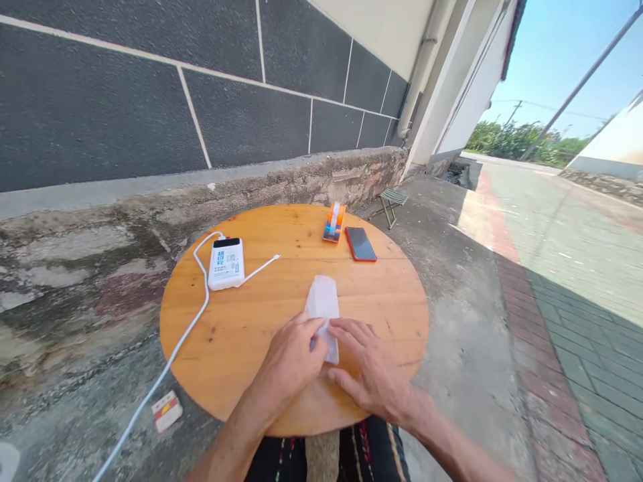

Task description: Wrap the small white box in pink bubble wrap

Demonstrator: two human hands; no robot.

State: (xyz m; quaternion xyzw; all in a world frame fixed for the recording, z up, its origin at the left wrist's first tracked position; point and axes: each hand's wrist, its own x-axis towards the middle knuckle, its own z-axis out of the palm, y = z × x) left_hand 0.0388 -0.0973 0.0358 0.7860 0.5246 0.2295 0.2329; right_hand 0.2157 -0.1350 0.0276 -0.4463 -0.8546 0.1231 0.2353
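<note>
A narrow folded white sheet [324, 298], paper or thin plastic, I cannot tell which, lies lengthwise near the front middle of the round wooden table [271, 231]. My left hand [296, 351] rests over its left side, fingers curled in and thumb toward the middle of the sheet; the fingertips are partly hidden. From the right, my right hand [369, 368] lies low over the table. Its fingers stretch out to touch the sheet's right edge, and the thumb is spread apart near the bottom end.
A white power bank [227, 264] with a white cable [188, 331] sits on the left. An orange tape dispenser [334, 223] and a red-edged phone [360, 244] lie at the back. Beyond are a folding stool [392, 201] and a tiled wall [135, 107]. A small box [167, 411] is on the ground.
</note>
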